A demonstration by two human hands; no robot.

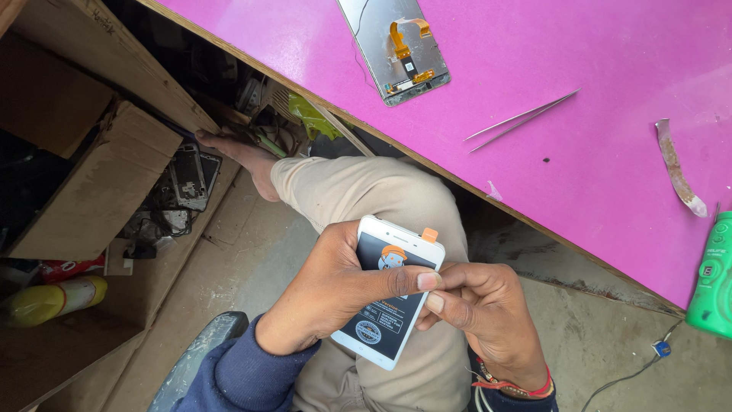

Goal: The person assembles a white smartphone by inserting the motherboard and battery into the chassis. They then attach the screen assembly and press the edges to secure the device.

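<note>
Over the person's bent knee, down below the edge of the pink surface (579, 191), both hands are busy with a white phone (390, 294). The left hand (328, 294) is wrapped around the phone's left edge, thumb stretched across the dark protective film on the glass. The right hand (480, 313) is closed at the phone's right edge, thumb and forefinger pinched together right where the left thumb ends — they look to be working at the film's edge, though I can't tell whether they have hold of it. A small orange tab (430, 235) sticks up at the phone's top corner.

Judging by how things lie, the film is still flat across the screen, so peeling it seems barely begun, if at all. Up on the surface, well apart from the hands, a detached screen panel (393, 47) lies face down with its orange ribbon cable showing, a pair of tweezers (522, 120) beside it — untouched just now. A green bottle (713, 278) stands at the surface's right end, and a strip of torn tape (677, 168) lies near it.
</note>
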